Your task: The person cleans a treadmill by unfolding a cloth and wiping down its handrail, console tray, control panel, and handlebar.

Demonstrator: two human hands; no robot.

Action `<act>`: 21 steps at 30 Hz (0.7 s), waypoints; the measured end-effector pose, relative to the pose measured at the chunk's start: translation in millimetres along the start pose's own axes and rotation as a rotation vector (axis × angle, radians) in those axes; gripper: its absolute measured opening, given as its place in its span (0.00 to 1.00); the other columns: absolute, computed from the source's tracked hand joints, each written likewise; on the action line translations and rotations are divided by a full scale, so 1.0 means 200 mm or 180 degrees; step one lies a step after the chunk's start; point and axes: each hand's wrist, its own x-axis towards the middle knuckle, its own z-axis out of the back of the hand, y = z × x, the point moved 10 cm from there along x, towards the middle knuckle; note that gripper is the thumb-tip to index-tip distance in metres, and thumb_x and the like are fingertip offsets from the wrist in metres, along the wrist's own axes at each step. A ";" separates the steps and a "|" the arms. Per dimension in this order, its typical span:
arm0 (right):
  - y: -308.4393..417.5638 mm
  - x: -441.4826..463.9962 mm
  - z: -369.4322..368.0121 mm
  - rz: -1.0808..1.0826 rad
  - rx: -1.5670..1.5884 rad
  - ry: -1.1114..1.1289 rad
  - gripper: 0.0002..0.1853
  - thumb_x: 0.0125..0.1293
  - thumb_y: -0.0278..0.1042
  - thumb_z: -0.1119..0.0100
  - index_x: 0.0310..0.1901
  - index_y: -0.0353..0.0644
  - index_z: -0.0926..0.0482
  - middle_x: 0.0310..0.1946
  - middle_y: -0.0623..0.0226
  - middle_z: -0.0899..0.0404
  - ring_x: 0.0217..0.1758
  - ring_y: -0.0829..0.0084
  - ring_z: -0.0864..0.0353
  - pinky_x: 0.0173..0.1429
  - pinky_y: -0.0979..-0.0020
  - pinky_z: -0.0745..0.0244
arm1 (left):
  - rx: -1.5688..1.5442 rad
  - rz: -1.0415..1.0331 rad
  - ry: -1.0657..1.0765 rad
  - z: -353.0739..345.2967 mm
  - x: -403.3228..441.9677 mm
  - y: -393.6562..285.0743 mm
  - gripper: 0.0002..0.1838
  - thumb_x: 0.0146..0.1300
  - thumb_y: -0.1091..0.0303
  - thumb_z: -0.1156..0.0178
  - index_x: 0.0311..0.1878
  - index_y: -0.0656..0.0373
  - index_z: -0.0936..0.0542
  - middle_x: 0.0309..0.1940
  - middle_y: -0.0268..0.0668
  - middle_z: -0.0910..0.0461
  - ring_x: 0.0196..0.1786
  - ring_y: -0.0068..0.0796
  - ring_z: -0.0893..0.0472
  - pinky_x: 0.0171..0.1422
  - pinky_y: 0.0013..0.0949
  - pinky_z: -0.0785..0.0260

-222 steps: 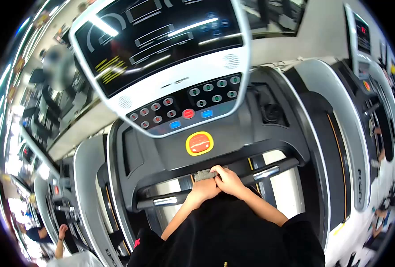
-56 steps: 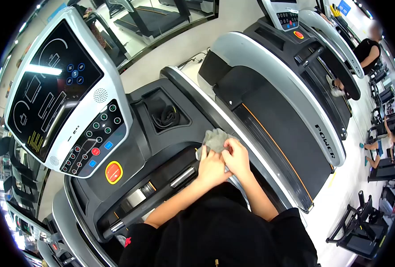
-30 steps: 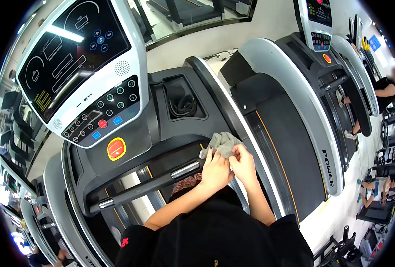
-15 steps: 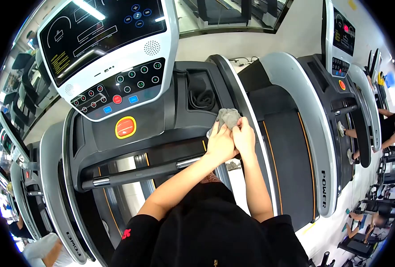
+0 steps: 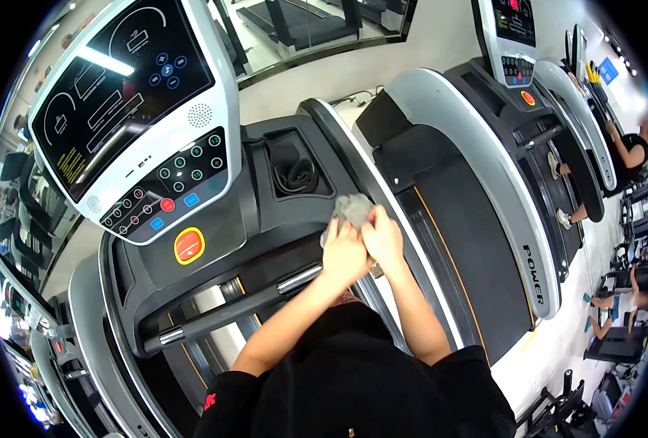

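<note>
A crumpled grey cloth (image 5: 353, 209) is bunched up between my two hands, over the right end of the treadmill's handlebar. My left hand (image 5: 345, 253) has its fingers on the lower left part of the cloth. Pressed against it, my right hand (image 5: 384, 237) pinches the cloth's right side. Just above is a tray (image 5: 325, 191) in the treadmill with a coiled black strap (image 5: 295, 177) in it. The console (image 5: 148, 175) with its dark screen and buttons stands to the left, above a red and yellow stop button (image 5: 189, 246).
A second treadmill (image 5: 470, 226) marked POWER stands at the right, with another treadmill (image 5: 528, 117) beyond it. A person in black (image 5: 630, 152) is at the far right, and another person (image 5: 619, 301) sits lower down. Black gym equipment (image 5: 557, 409) stands at the lower right.
Since the earliest frame, the view has turned right and my hands with the cloth have gone from the handlebar's middle to its right end. The cloth stays in both hands.
</note>
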 end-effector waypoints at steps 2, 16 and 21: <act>0.05 0.07 0.01 -0.0063 -0.0022 -0.0027 0.11 0.52 0.36 0.48 0.37 0.42 0.30 0.29 0.47 0.21 0.37 0.45 0.21 0.42 0.51 0.29 | -0.0085 0.0022 -0.0006 0.01 0.06 0.04 0.24 0.48 0.57 0.38 0.46 0.64 0.22 0.40 0.46 0.22 0.54 0.45 0.27 0.71 0.53 0.50; -0.17 -0.26 -0.01 0.0028 0.0584 0.0136 0.11 0.53 0.32 0.48 0.38 0.40 0.33 0.23 0.48 0.23 0.31 0.44 0.23 0.36 0.51 0.31 | -0.0175 -0.0119 -0.0009 -0.04 -0.23 -0.14 0.25 0.49 0.61 0.39 0.50 0.65 0.23 0.51 0.44 0.25 0.62 0.41 0.31 0.71 0.52 0.51; -0.03 -0.05 0.01 0.0054 -0.0137 0.0139 0.12 0.54 0.35 0.50 0.40 0.43 0.33 0.27 0.47 0.21 0.35 0.43 0.22 0.41 0.49 0.30 | -0.0054 0.0071 0.0126 -0.03 -0.04 -0.02 0.23 0.49 0.59 0.39 0.47 0.63 0.22 0.42 0.46 0.22 0.57 0.46 0.28 0.70 0.52 0.50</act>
